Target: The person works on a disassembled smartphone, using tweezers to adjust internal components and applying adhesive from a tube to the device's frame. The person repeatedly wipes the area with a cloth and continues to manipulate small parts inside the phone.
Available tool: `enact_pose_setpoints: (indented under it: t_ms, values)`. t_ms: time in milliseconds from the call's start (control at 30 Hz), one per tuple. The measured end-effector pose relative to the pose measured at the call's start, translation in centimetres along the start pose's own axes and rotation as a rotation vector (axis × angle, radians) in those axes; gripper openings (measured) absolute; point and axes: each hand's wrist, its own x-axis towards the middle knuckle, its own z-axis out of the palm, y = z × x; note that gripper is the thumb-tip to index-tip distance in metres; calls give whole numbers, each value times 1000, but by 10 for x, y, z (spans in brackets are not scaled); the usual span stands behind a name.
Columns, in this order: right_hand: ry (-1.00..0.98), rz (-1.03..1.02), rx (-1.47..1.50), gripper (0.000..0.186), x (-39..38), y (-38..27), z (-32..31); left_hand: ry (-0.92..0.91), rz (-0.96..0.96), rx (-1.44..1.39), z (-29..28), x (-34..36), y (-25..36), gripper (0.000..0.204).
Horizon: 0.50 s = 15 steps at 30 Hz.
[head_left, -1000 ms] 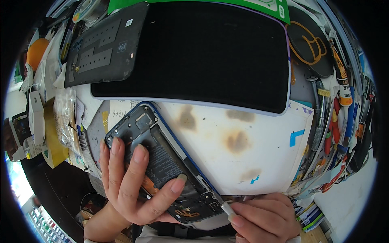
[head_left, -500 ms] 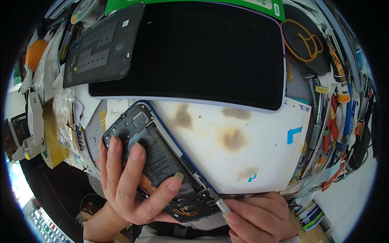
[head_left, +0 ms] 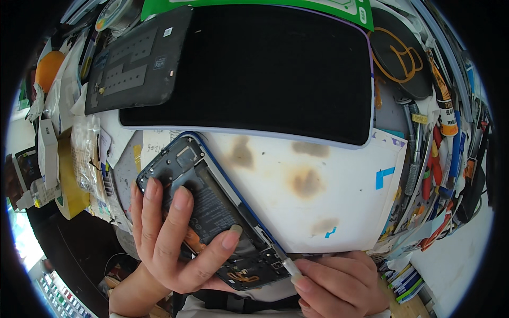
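A smartphone with its back off (head_left: 246,209), blue along its edge, lies tilted over the near side of the white work surface. Its dark battery (head_left: 207,212) and the circuit parts at its lower end are exposed. My left hand (head_left: 180,238) grips the phone from the left, with fingers across the battery and the thumb near its middle. At the phone's lower right corner, my right hand (head_left: 339,283) pinches a small silvery-white piece (head_left: 290,266) against the edge. What kind of piece it is cannot be made out; the fingers cover part of it.
A black mat (head_left: 265,74) lies beyond the phone, with a dark phone back cover (head_left: 139,61) overlapping its left. Brown scorch marks dot the white surface (head_left: 350,196). Screwdrivers and tubes (head_left: 424,143) crowd the right; a yellow tape roll (head_left: 71,185) and plastic bags sit left.
Almost nothing differs. The view has shifted very slightly, so the items at the left sit a little further right; both hands keep the same hold.
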Motion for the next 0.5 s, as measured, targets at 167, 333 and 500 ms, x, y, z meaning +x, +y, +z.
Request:
enact_pose_setpoints:
  t_ms: [167, 333, 500]
  values:
    - [39, 2, 11, 29, -5, 3, 3, 2, 3, -9, 0, 0, -1, 72]
    - [-43, -66, 0, 29, -5, 10, -1, -9, 10, -1, 0, 0, -1, 72]
    - [5, -20, 3, 30, 2, 4, 1, 5, 6, -8, 1, 0, -1, 70]
